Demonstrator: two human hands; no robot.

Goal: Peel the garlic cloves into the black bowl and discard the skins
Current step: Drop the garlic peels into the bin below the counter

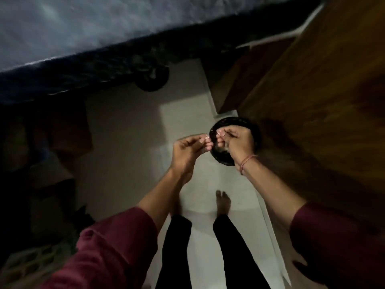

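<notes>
**Peeling under way over the bowl**

Right of the frame's centre, the left hand and right hand meet fingertip to fingertip, both pinching a small pale piece, probably a garlic clove being stripped, though it is too small and dim to be sure. They work just above the black bowl, which sits at the edge of the wooden counter. The right hand hides the bowl's contents, so the number of cloves already peeled cannot be told. No discarded skins show. No writing or labels can be read.

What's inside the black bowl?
A pale, blurry patch shows inside the black bowl near its lower rim. The right hand covers most of the inside, so I cannot tell what's there.
</notes>
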